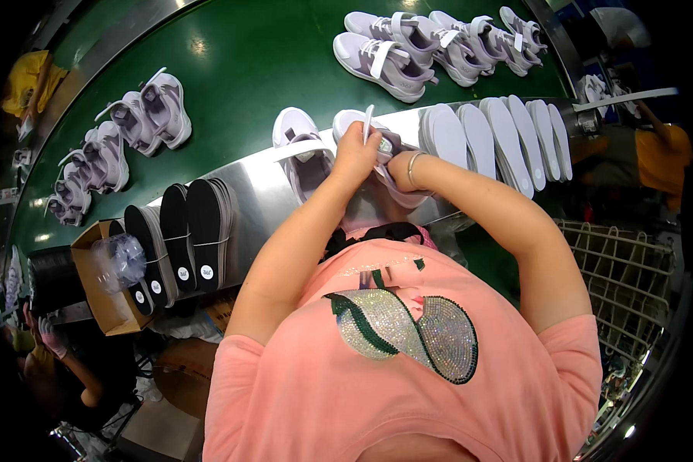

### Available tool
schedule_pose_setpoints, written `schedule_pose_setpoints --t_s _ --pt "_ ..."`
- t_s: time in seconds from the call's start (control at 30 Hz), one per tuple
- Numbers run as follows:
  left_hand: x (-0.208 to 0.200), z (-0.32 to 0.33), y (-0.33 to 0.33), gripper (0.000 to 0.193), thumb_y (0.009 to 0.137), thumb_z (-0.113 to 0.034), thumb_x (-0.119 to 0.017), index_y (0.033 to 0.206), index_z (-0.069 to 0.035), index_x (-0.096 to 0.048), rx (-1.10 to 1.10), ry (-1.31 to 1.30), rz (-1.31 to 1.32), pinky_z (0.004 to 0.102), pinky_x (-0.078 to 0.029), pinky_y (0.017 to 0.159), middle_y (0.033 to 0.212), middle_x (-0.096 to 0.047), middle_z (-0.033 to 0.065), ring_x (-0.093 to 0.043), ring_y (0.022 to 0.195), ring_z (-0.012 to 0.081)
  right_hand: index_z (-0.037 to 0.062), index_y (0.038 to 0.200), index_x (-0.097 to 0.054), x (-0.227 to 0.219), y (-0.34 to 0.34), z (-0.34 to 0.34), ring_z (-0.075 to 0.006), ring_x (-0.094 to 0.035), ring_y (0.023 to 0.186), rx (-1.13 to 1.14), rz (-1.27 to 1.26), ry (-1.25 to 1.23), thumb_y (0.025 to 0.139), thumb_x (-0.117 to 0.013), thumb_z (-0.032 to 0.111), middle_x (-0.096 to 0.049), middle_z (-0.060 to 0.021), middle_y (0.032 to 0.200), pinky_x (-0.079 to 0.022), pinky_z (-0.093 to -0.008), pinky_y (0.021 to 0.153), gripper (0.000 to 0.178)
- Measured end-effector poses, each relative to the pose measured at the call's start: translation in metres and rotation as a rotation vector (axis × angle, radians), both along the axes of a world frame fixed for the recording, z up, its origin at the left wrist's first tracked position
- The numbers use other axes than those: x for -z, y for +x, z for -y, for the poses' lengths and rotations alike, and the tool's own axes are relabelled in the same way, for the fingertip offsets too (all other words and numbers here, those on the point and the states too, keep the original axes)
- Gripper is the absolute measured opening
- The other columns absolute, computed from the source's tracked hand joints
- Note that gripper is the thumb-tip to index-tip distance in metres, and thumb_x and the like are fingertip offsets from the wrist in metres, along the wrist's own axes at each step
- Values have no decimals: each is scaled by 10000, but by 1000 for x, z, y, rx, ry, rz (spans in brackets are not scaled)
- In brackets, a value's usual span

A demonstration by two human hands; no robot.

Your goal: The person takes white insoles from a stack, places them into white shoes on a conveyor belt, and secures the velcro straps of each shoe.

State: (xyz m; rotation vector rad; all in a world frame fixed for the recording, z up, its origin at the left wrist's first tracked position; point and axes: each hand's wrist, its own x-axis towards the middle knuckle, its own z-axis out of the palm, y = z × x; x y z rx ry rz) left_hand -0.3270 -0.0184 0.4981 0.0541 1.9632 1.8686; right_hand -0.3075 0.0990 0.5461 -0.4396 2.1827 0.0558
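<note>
At the centre of the frame, my left hand [356, 154] is closed on a lavender shoe [393, 142], beside its upright white strap [368, 122]. My right hand [403, 171] reaches into the shoe's opening; its fingers are hidden, so I cannot tell whether they grip anything. The shoe lies toe-up over the steel ledge [256, 202], with a second shoe [311, 171] just to its left. White insoles [507, 138] line the ledge at right of centre, black insoles [205, 231] at left. More shoes stand on the green belt [246, 54], upper left and upper right.
</note>
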Motion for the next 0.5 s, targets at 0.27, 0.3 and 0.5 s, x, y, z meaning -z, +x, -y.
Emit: schedule_pose_setpoints --t_s 0.27,0.3,0.5 --pt "7 -4 0 195 777 -172 -533 846 6 -492 -23 -137 -155 396 -441 609 721 -573 212 -576 664 338 90 922 -634 7 12 1 -237 -591 872 262 -283 100 776 -463 213 -615 -114 926 -454 -303 754 257" --pt "6 -7 -1 198 777 -174 -533 848 6 -491 -26 -140 -188 402 -438 630 733 -574 215 -574 693 353 80 914 -630 4 12 -1 -245 -593 860 143 -241 108 763 -477 203 -618 -123 903 -460 -315 741 248" --pt "18 -5 -1 201 811 -178 -515 879 5 -467 6 -199 -277 281 -423 439 635 -535 95 -530 469 163 71 878 -625 -36 20 -10 -246 -597 863 -37 23 81 732 -480 212 -617 -144 906 -371 -412 816 249"
